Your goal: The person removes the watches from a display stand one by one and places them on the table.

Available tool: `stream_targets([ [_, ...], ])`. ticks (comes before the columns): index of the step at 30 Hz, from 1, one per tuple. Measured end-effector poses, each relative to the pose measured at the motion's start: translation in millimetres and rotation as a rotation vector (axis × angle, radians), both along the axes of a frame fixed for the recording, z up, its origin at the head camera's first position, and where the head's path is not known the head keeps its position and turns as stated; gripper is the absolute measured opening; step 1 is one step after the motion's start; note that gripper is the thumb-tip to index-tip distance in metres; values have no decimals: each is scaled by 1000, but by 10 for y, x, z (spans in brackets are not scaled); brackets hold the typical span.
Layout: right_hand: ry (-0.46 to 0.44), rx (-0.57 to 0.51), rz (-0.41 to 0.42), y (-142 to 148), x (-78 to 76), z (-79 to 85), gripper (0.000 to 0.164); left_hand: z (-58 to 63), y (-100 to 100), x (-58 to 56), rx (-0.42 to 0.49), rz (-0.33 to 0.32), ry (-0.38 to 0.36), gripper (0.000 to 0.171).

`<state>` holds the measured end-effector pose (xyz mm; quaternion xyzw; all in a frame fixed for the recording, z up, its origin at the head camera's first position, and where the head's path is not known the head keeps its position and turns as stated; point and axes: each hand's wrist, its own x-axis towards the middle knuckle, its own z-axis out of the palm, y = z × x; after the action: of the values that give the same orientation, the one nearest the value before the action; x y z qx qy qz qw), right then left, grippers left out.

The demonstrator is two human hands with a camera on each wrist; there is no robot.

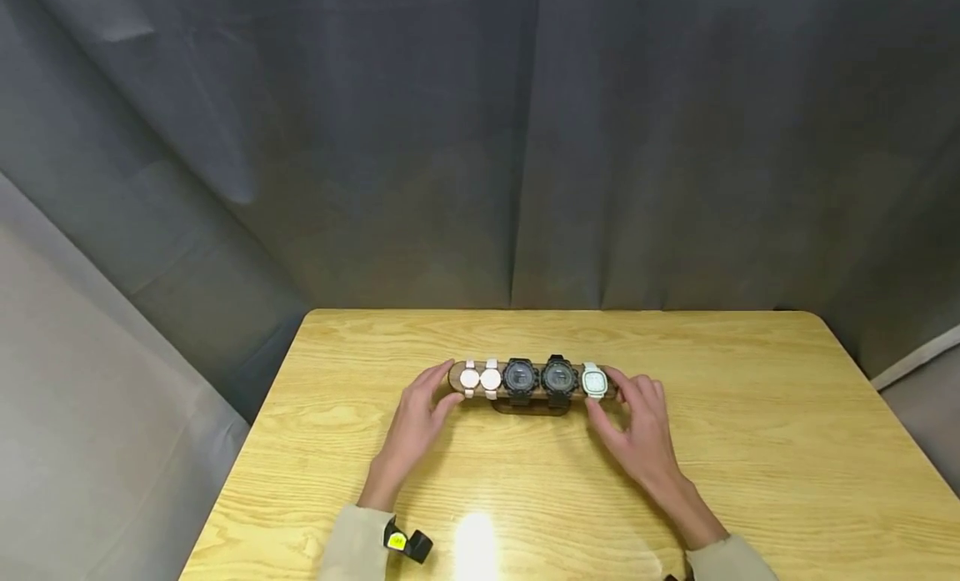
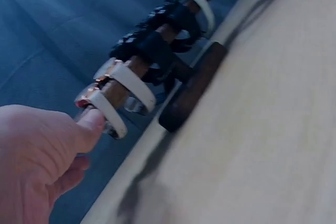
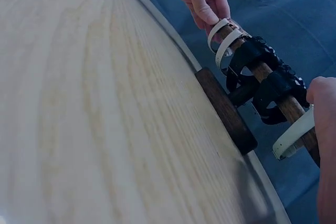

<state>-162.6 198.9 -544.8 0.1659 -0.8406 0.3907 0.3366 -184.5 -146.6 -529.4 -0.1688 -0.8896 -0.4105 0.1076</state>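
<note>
A wooden watch stand [image 1: 457, 381] with a long bar on a low dark base [image 2: 195, 87] stands on the table. Along its bar, from left to right, sit two small white-strapped watches [image 1: 491, 379], two bulky black watches [image 1: 559, 379] and a pale green square-faced watch [image 1: 595, 383]. My left hand [image 1: 411, 418] pinches the bar's left end between thumb and fingers, beside the first white-strapped watch [image 2: 105, 109]. At the other end, my right hand [image 1: 641, 427] holds the bar, thumb in front and fingers behind, close against the pale green watch.
The light wood table [image 1: 750, 448] spreads out around the stand. Behind its far edge hangs a dark grey curtain [image 1: 420, 164], with a lighter cloth panel [image 1: 67, 381] at the left. A small black device with a yellow label [image 1: 397, 541] is strapped at the left sleeve.
</note>
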Motion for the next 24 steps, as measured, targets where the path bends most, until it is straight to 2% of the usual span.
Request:
stream_targets([
  [8, 25, -27, 14, -46, -75, 13, 46, 109, -19, -106, 0, -34, -136, 64],
  [13, -3, -21, 1, -44, -102, 26, 44, 147, -27, -143, 16, -65, -153, 62],
  [24, -38, -2, -17, -3, -79, 56, 42, 175, -37, -127, 16, -91, -133, 62],
])
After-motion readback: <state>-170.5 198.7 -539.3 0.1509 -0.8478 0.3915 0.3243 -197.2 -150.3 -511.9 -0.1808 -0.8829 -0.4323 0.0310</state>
